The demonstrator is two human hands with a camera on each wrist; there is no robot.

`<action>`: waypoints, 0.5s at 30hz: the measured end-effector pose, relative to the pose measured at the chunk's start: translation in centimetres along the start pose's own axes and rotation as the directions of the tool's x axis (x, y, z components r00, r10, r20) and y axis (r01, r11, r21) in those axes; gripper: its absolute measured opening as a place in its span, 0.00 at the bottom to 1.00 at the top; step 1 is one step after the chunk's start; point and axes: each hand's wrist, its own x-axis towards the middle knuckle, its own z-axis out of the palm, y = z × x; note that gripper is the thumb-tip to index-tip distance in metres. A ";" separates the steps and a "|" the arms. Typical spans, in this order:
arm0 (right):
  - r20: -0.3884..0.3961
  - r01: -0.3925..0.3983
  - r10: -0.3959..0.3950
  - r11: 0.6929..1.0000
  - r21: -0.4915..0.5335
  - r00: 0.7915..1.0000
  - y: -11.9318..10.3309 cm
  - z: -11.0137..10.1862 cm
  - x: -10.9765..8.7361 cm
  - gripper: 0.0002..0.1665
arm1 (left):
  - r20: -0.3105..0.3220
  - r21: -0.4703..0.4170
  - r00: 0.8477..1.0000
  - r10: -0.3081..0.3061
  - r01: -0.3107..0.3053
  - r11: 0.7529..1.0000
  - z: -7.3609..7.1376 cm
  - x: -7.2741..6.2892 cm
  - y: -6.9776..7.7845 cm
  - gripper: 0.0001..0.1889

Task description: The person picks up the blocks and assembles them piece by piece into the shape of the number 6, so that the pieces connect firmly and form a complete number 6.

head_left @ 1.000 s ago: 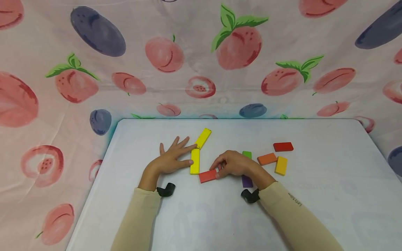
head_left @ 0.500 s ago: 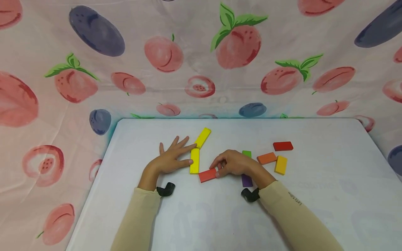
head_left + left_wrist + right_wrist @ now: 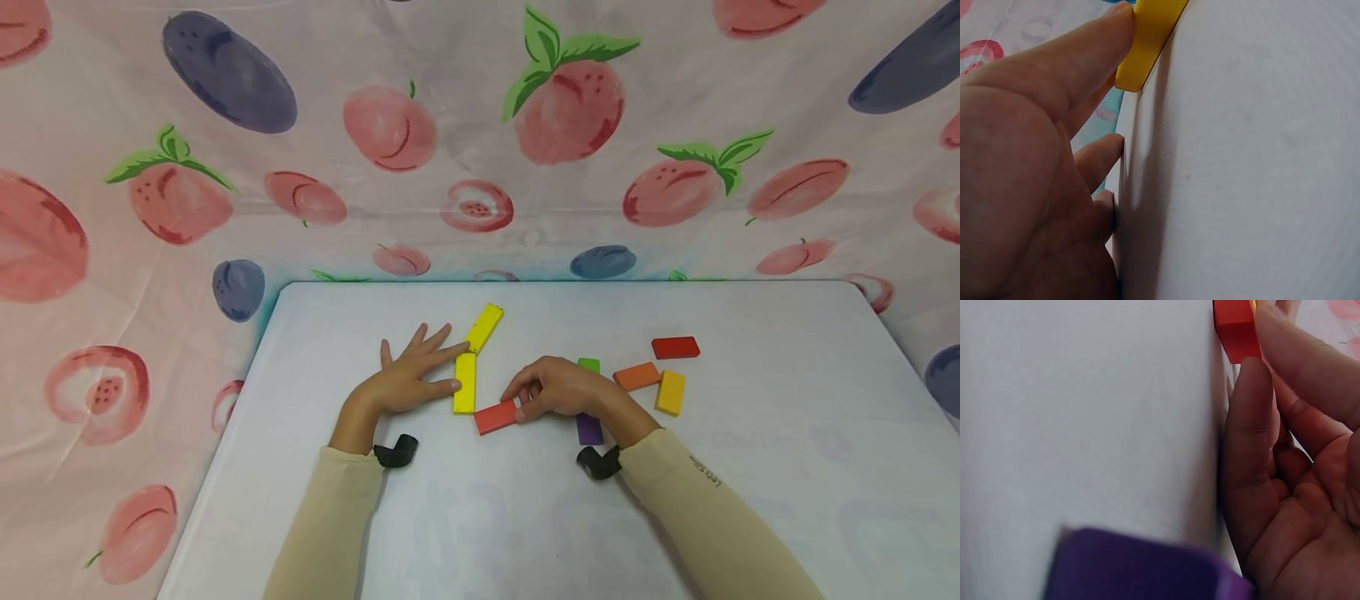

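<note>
A smooth, flat red block [image 3: 495, 417] with crisp edges is seen aslant on the white tabletop [image 3: 480, 517], one corner just beside a glossy yellow block [image 3: 465, 396]. Its right end is pinched in the narrow grip of the right hand [image 3: 555, 389]. The yellow piece and a second yellow block [image 3: 487, 325] are touched by the left hand [image 3: 405, 381] — its grip spread wide. A green block [image 3: 589, 365] and a purple block [image 3: 589, 431] are partly hidden by the right arm, the purple blurred and cut off in the right wrist view.
</note>
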 end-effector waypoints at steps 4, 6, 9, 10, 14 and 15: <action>0.005 -0.009 0.009 1.000 0.000 1.000 -0.1 -0.1 0.0 0.13 | 0.002 -0.001 1.000 -0.002 0.002 1.000 0.0 0.0 0.0 0.35; 0.007 -0.010 0.010 1.000 0.000 1.000 -0.1 -0.1 -0.1 0.13 | 0.004 -0.006 1.000 -0.003 0.003 1.000 -0.1 0.0 0.1 0.35; 0.006 -0.006 0.006 1.000 0.000 1.000 -0.1 -0.1 -0.1 0.13 | 0.005 -0.006 1.000 -0.003 0.003 1.000 -0.1 0.0 0.1 0.35; 0.005 -0.004 0.004 1.000 0.000 1.000 -0.1 -0.1 -0.1 0.12 | 0.005 -0.005 1.000 -0.004 0.004 1.000 -0.1 0.0 0.1 0.34; 0.002 0.007 -0.007 1.000 0.001 1.000 -0.1 -0.1 -0.1 0.12 | 0.003 0.000 1.000 -0.003 0.003 1.000 -0.1 0.0 0.1 0.34; 0.002 0.010 -0.010 1.000 0.001 1.000 0.0 -0.1 -0.1 0.12 | 0.003 -0.001 1.000 -0.003 0.003 1.000 -0.1 0.0 0.1 0.34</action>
